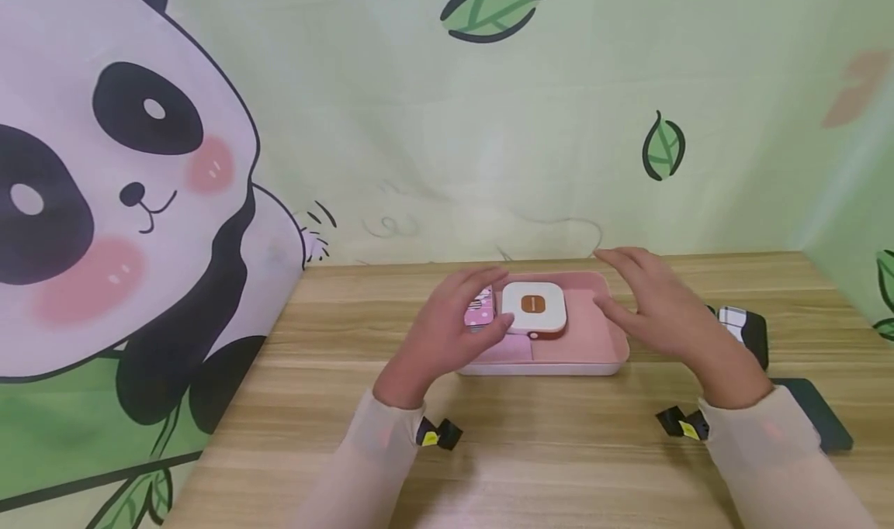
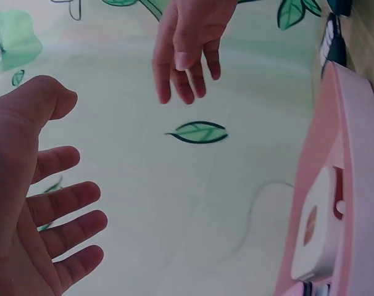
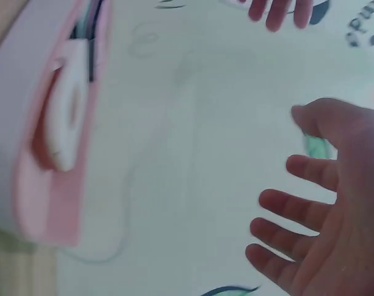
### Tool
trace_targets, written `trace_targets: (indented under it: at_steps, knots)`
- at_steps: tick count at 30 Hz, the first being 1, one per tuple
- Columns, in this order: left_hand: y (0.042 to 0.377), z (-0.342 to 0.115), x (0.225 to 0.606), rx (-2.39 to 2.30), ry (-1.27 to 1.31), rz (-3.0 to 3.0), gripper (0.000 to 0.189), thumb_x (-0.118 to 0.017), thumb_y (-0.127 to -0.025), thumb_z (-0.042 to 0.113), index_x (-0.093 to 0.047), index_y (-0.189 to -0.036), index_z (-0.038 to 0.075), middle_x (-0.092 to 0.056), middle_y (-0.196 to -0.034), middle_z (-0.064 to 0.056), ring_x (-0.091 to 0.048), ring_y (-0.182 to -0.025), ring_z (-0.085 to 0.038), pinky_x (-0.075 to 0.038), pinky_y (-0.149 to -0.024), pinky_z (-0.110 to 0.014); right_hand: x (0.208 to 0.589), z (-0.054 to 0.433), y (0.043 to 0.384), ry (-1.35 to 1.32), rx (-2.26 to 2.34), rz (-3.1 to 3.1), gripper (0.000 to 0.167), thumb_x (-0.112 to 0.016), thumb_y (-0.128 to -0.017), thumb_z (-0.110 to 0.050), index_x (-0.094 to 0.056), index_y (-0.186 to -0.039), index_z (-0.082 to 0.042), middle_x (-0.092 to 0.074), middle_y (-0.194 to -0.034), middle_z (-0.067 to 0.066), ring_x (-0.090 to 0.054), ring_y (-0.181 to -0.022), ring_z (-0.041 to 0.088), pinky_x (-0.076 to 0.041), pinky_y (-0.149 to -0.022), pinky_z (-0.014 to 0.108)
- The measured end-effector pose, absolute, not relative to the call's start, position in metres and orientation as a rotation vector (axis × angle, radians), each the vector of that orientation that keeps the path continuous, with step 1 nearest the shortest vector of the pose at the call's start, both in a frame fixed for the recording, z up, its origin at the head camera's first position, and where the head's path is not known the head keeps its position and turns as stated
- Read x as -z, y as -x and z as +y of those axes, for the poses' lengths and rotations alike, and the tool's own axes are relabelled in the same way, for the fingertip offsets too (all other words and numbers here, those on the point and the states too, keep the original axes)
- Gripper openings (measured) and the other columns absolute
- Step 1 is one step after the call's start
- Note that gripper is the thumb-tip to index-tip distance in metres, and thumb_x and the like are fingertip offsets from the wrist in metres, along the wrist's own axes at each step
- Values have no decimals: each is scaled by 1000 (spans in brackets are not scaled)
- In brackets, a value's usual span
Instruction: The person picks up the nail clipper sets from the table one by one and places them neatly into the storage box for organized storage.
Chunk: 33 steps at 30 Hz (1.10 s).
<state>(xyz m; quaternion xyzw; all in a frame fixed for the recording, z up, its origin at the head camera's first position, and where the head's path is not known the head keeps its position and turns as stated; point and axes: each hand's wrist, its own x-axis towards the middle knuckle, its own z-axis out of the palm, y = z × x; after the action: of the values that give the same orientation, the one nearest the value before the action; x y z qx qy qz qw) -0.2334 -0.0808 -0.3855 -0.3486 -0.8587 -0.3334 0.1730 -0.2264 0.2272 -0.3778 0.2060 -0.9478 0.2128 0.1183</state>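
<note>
A pink tray [image 1: 587,335] with a white outer wall stands near the back of the table. Inside it lies a white rounded-square case [image 1: 552,300] with a brown square label; its exact kind is unclear. Left of the case sit a pink patterned box [image 1: 478,312], partly covered by my hand, and a flat lilac piece [image 1: 513,349]. My left hand [image 1: 450,323] hovers above the tray's left end, fingers spread and holding nothing. Over the right end, my right hand [image 1: 656,304] is raised, its fingers apart and nothing in them. Both wrist views show relaxed fingers away from the tray.
Right of the tray, partly behind my right wrist, is a black-and-white object [image 1: 754,339]. A dark flat rectangular item [image 1: 813,413] lies nearer, beside my right sleeve. A panda-printed cloth [image 1: 419,126] hangs behind the wooden table [image 1: 559,451].
</note>
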Motion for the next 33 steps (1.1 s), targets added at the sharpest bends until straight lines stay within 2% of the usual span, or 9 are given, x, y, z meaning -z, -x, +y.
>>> trace_targets:
  at_steps: [8, 10, 12, 14, 16, 19, 26, 33]
  knots:
    - [220, -80, 367, 910, 1092, -2254, 58, -70, -89, 32, -55, -143, 16, -54, -144, -2, -50, -134, -20, -42, -110, -43, 354, 222, 202, -816, -612, -2395, 68, -73, -86, -23, -47, -148, -10, -48, -146, 17, -45, -133, 37, -43, -101, 61]
    - [217, -79, 364, 898, 1118, -2217, 58, -70, -88, 31, -55, -142, 15, -55, -144, -4, -51, -133, -21, -43, -109, -42, 350, 221, 197, -861, -610, -2320, 65, -70, -90, -31, -49, -147, -10, -49, -145, 17, -46, -132, 37, -44, -101, 58]
    - [214, -79, 360, 903, 1150, -2176, 59, -70, -88, 29, -55, -142, 12, -55, -143, -7, -51, -133, -23, -43, -109, -43, 345, 219, 191, -886, -601, -2260, 64, -62, -94, -45, -50, -146, -10, -49, -146, 16, -45, -133, 37, -42, -107, 51]
    - [209, -79, 355, 911, 1175, -2132, 59, -70, -87, 28, -55, -142, 11, -55, -143, -9, -51, -133, -24, -42, -109, -44, 341, 217, 186, -904, -596, -2206, 69, -53, -96, -57, -51, -144, -8, -50, -145, 16, -44, -135, 37, -38, -113, 41]
    - [205, -80, 351, 908, 1200, -2095, 58, -68, -88, 31, -55, -141, 11, -55, -143, -10, -50, -134, -25, -41, -110, -45, 337, 214, 181, -932, -602, -2147, 74, -48, -96, -62, -52, -143, -5, -50, -145, 18, -43, -137, 38, -31, -118, 33]
    - [198, -82, 346, 891, 1210, -2070, 57, -63, -92, 39, -55, -141, 12, -53, -144, -10, -48, -135, -25, -39, -110, -46, 332, 212, 173, -964, -608, -2106, 76, -49, -96, -62, -51, -142, -2, -50, -144, 20, -43, -136, 39, -25, -119, 28]
    - [187, -84, 345, 863, 1206, -2030, 58, -55, -96, 48, -56, -138, 9, -53, -144, -11, -49, -133, -27, -39, -110, -46, 329, 210, 158, -983, -634, -2127, 78, -47, -96, -63, -48, -146, -3, -50, -146, 18, -50, -126, 37, -24, -113, 17]
    - [184, -83, 343, 865, 1226, -2005, 57, -58, -95, 45, -56, -138, 7, -53, -143, -12, -49, -133, -28, -39, -111, -45, 326, 206, 157, -1049, -631, -2047, 78, -51, -96, -60, -49, -142, 3, -50, -143, 23, -47, -129, 37, -25, -118, 21]
